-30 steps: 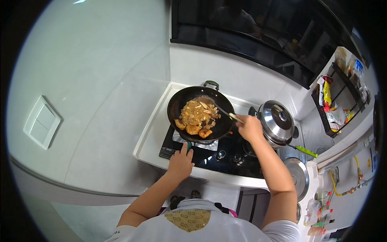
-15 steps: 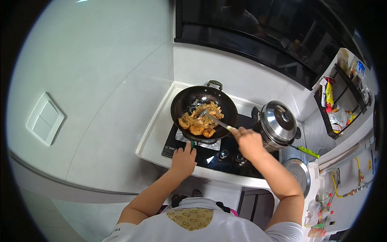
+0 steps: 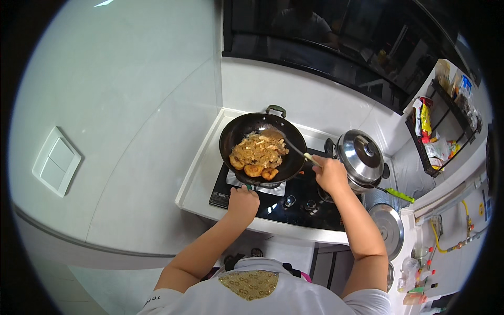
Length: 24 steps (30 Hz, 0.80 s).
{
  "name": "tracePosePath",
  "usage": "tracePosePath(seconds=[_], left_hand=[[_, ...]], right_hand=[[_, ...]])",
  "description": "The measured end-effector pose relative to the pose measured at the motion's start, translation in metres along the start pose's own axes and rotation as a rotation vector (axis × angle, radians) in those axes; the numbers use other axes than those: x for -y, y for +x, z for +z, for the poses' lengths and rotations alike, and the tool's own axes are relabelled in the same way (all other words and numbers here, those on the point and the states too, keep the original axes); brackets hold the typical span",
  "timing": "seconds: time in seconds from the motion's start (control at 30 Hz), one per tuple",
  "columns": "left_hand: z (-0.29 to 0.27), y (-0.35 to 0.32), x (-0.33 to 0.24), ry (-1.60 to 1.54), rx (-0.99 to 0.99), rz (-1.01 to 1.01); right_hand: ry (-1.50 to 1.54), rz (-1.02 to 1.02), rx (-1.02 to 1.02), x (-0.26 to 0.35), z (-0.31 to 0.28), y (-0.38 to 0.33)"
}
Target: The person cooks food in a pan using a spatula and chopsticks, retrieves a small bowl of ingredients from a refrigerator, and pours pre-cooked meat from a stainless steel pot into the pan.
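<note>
A dark wok [image 3: 227, 137] sits on the left burner of the black glass hob. Sliced pale-brown food [image 3: 260, 149] fills its middle, and a few browned round pieces [image 3: 253, 171] lie along its near side. In my right hand [image 3: 331, 174] is a spatula [image 3: 295, 147] with a metal shaft and a pale yellow handle. Its blade rests at the far side of the food, partly hidden by it. My left hand [image 3: 243, 203] is curled round the wok's near handle, of which only a bit of green shows.
A lidded steel pot [image 3: 361, 157] stands on the right burner. Beside it is a green-handled utensil [image 3: 399, 195], with a round metal lid [image 3: 387, 228] nearer me. Two knobs [image 3: 290, 200] line the hob's front. A wall rack [image 3: 438, 131] holds packets; bottles [image 3: 420, 268] stand at far right.
The spatula blade has gone from the middle of the food to its far side. My right hand has moved slightly right and up. My left fingers have curled in at the wok handle.
</note>
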<state>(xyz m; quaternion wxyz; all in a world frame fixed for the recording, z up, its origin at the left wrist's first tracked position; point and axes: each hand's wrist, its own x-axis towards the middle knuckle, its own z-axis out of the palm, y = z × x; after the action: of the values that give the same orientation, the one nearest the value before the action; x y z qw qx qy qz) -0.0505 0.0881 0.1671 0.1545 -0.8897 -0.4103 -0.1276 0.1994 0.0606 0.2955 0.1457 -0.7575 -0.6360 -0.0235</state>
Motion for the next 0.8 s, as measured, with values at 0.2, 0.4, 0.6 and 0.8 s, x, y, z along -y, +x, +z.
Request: tracePosePath(seconds=[0.2, 0.4, 0.6, 0.8], left_hand=[[-0.002, 0.001, -0.003, -0.004, 0.019, 0.021], [0.003, 0.000, -0.002, 0.032, 0.013, 0.003], [-0.003, 0.003, -0.005, 0.005, 0.047, 0.023], [0.002, 0.001, -0.003, -0.002, 0.042, 0.027]], right_hand=[[0.131, 0.141, 0.031, 0.001, 0.046, -0.005], [0.491, 0.098, -0.014, 0.019, 0.037, -0.016], [0.947, 0.348, 0.235, 0.008, 0.087, -0.018], [0.704, 0.308, 0.111, -0.023, 0.072, -0.013]])
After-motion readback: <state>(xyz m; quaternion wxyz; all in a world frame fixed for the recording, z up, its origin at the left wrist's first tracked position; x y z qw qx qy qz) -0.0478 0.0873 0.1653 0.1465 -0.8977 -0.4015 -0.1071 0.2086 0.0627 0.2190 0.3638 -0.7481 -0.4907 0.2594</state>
